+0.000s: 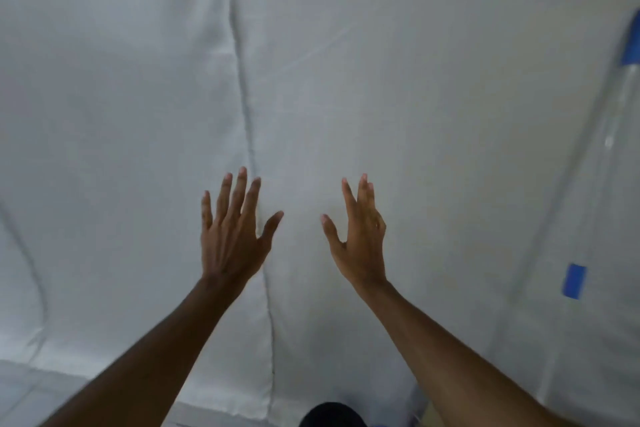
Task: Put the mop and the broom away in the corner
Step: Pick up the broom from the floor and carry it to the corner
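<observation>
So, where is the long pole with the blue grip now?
In the head view, the pole leans at the far right edge against the white sheet, above a blue tape strip, beyond the right hand.

Dim, even, cool light on the white sheet (pixel 346 80); no hard shadows or glare. Motion blur softens everything, worst at the sheet's right edge, where lines bow.

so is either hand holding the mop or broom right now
No, the left hand and the right hand are both open with fingers spread, empty in front of the white sheet.
</observation>
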`<act>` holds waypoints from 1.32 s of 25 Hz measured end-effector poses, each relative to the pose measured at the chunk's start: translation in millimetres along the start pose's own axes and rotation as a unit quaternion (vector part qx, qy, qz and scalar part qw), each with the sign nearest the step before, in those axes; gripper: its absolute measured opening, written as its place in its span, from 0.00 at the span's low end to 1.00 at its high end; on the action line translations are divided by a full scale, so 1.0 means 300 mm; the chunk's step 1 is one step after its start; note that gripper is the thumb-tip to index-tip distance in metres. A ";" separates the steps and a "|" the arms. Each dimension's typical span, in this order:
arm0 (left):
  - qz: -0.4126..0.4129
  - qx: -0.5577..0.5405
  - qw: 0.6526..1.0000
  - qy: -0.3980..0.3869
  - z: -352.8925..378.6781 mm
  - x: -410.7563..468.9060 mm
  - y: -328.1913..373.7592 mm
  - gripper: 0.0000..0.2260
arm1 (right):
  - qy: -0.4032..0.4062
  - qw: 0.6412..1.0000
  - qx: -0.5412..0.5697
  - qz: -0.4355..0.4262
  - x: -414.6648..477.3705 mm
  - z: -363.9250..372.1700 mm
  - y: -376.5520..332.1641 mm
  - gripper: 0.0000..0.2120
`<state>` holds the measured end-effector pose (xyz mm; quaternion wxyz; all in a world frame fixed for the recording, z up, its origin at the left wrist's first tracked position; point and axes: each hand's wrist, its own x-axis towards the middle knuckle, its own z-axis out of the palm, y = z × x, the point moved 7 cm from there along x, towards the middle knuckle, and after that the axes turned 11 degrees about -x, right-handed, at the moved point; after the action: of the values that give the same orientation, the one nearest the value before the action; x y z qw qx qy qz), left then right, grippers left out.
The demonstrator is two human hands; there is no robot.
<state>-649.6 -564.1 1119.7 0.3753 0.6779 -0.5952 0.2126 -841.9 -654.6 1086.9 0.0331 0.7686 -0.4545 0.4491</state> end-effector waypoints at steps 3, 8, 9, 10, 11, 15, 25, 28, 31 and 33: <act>-0.058 0.054 0.996 0.040 -0.340 -0.031 -0.328 0.33 | -0.008 0.996 0.055 -0.065 0.042 0.079 -0.455 0.32; -0.148 0.121 0.978 0.086 -0.773 -0.220 -0.785 0.33 | -0.046 0.979 0.136 -0.148 -0.023 0.281 -1.112 0.31; -0.162 0.132 0.973 0.094 -0.840 -0.257 -0.855 0.33 | -0.054 0.974 0.150 -0.162 -0.045 0.321 -1.217 0.31; -0.177 0.143 0.968 0.102 -0.899 -0.293 -0.918 0.33 | -0.064 0.969 0.159 -0.176 -0.072 0.362 -1.309 0.30; -0.194 0.159 0.962 0.110 -0.964 -0.341 -0.991 0.33 | -0.075 0.963 0.171 -0.193 -0.110 0.412 -1.416 0.30; -0.266 0.212 0.934 0.113 -1.117 -0.547 -1.233 0.32 | -0.112 0.938 0.209 -0.251 -0.282 0.626 -1.730 0.31; -0.496 0.273 0.824 0.000 -1.030 -1.174 -2.089 0.32 | -0.306 0.852 0.231 -0.356 -0.788 1.498 -2.308 0.31; -0.556 0.264 0.787 -0.041 -0.908 -1.420 -2.376 0.33 | -0.376 0.826 0.210 -0.362 -1.007 1.850 -2.374 0.31; -0.617 0.240 0.747 -0.066 -0.741 -1.752 -2.618 0.32 | -0.443 0.800 0.189 -0.357 -1.301 2.176 -2.366 0.31; -0.645 0.218 0.727 -0.088 -0.577 -2.005 -2.771 0.31 | -0.475 0.787 0.175 -0.352 -1.529 2.407 -2.327 0.30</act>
<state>60.6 -34.6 573.6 0.2104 0.9773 0.0176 -0.0170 59.0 -270.9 576.8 -0.1660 0.9842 -0.0243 0.0563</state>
